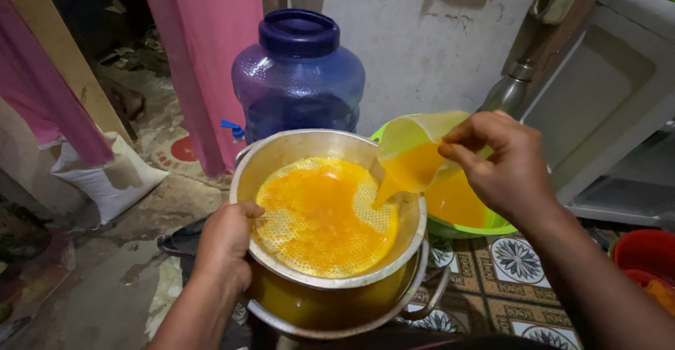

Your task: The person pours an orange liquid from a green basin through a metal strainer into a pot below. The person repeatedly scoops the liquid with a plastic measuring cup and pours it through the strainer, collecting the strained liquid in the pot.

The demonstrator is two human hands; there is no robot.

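Two bare forearms and hands are visible. The left hand [223, 241] enters from the lower left of the frame; its forearm shows from the bottom edge up to the wrist, with no sleeve, watch, glove or ring. The right hand [508, 169] enters from the lower right; its forearm is likewise uncovered along its whole visible length. Fingernails are short and unpainted where visible. No clothing appears on either arm.

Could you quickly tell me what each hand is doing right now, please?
Left hand: closed on the metal strainer rim.
Right hand: closed on a tilted plastic cup.
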